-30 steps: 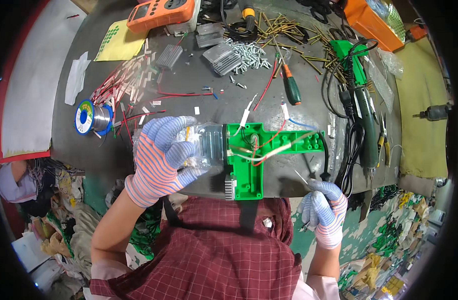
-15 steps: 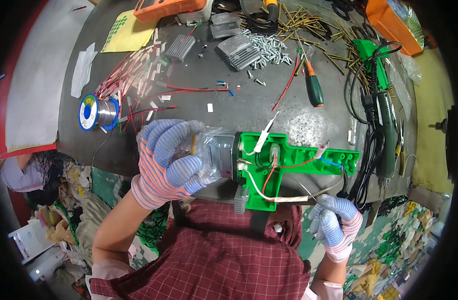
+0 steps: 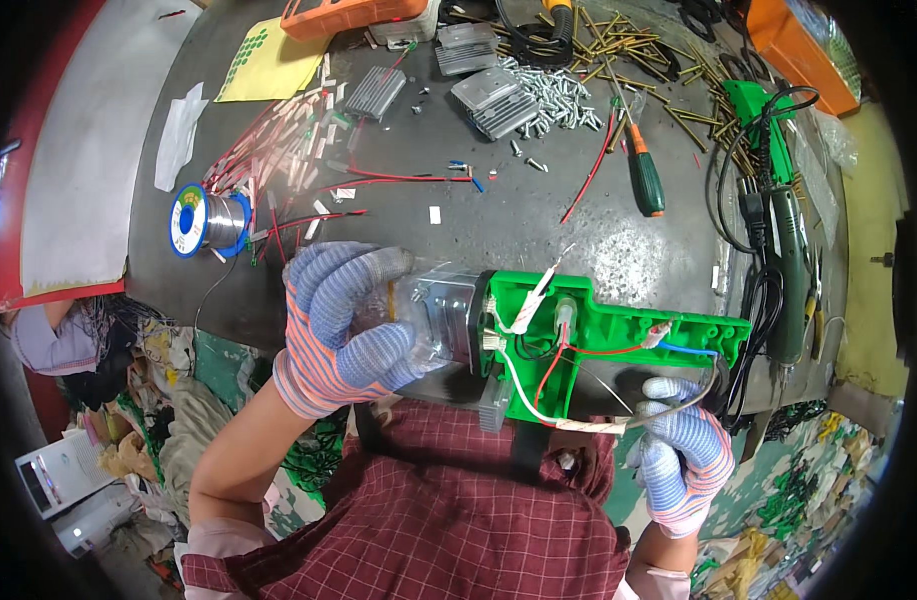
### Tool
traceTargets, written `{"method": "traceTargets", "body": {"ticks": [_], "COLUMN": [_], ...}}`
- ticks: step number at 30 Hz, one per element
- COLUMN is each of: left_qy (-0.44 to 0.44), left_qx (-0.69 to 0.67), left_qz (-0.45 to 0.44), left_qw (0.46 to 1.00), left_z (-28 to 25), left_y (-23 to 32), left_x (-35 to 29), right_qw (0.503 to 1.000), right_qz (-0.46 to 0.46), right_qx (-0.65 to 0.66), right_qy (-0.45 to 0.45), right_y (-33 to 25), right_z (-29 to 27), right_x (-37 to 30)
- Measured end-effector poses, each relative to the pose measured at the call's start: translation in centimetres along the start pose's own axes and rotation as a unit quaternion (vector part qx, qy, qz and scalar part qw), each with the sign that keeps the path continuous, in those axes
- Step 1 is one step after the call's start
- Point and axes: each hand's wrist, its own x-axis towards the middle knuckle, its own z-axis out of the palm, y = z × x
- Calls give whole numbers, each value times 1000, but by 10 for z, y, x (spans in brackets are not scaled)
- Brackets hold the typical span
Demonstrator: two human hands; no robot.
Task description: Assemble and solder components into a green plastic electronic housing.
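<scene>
An open green plastic tool housing [image 3: 609, 325] with red, white and blue wires inside lies across the near edge of the bench. From its left side sticks out a cylindrical body in clear plastic [image 3: 444, 310]. My left hand [image 3: 344, 325], in a striped knit glove, is wrapped round that body. My right hand [image 3: 679, 450], gloved the same way, has its fingers curled at a grey wire [image 3: 704, 390] that loops below the housing's handle. A white sleeve [image 3: 589, 426] sits on the joined wires. Another sleeved white wire [image 3: 536, 300] stands up from the housing's upper edge.
A solder spool [image 3: 209, 220] and sleeved red wires [image 3: 279, 150] lie left. Further back are grey finned covers [image 3: 494, 100], silver screws [image 3: 559, 95] and long brass screws [image 3: 629, 45]. A screwdriver [image 3: 647, 180] and a corded dark green tool [image 3: 787, 270] lie right.
The housing has shifted slightly right and its handle end now tilts lower. My right hand has moved a little rightward, and the grey wire now crosses over its fingers.
</scene>
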Motion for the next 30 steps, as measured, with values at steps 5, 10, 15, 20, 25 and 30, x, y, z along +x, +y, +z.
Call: {"method": "traceTargets", "body": {"ticks": [5, 10, 15, 20, 25, 30], "left_qy": [-8, -5, -11, 4, -63, -87], "left_qx": [17, 29, 26, 31, -13, -72], "left_qz": [10, 28, 36, 9, -63, -19], "left_qw": [1000, 999, 999, 999, 996, 993], "left_z": [-2, -4, -5, 1, 2, 7], "left_y": [-1, -2, -1, 1, -1, 14], "left_x": [-4, -4, -10, -1, 21, 36], "right_qw": [998, 989, 983, 991, 977, 971], "right_qz": [-44, -86, -88, -118, -146, -140], "right_qx": [-31, -120, -145, 18, -109, -170], "right_qy": [18, 12, -64, -64, -107, -92], "right_y": [-6, -11, -18, -5, -3, -14], "right_z": [1, -5, -7, 30, 40, 47], "right_x": [4, 3, 5, 32, 43, 41]}}
